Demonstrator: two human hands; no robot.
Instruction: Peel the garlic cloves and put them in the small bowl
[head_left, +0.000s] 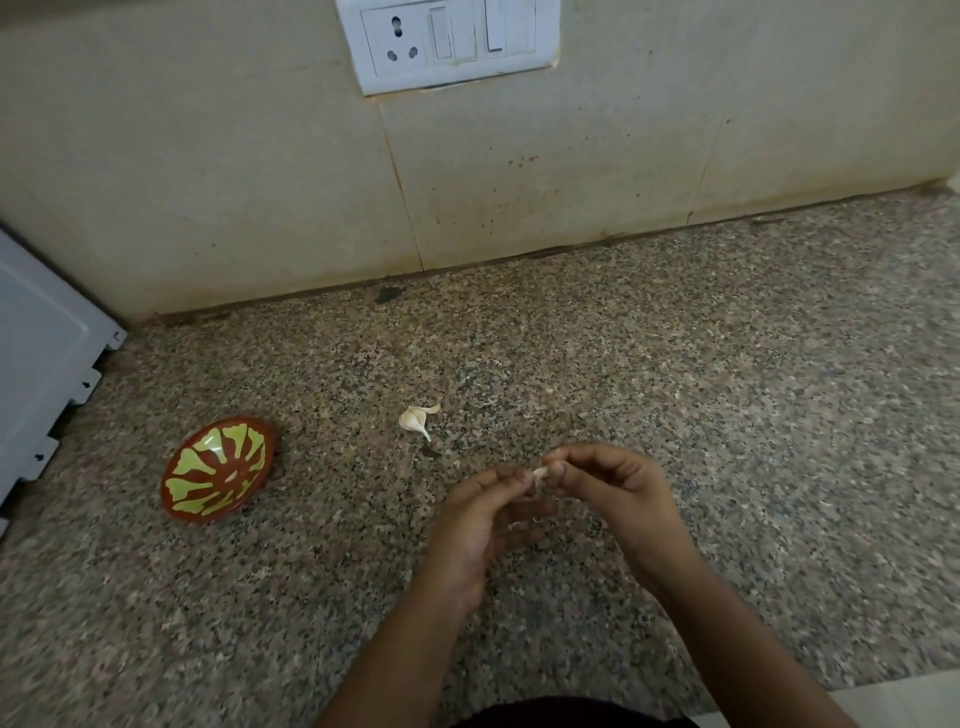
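Both hands meet above the speckled granite counter (675, 364), low in the middle of the view. My left hand (480, 525) and my right hand (608, 483) pinch one small white garlic clove (540, 474) between their fingertips; most of the clove is hidden by the fingers. A second piece of garlic (415, 418) with papery skin lies on the counter just beyond the hands. The small bowl (218, 467), brown with a yellow-green flower pattern, sits to the left, tilted toward me, and looks empty.
A white appliance (41, 358) stands at the left edge. The tiled wall (260, 182) closes off the back, with a white socket and switch plate (449, 41) high up. The counter's front edge runs along the bottom right.
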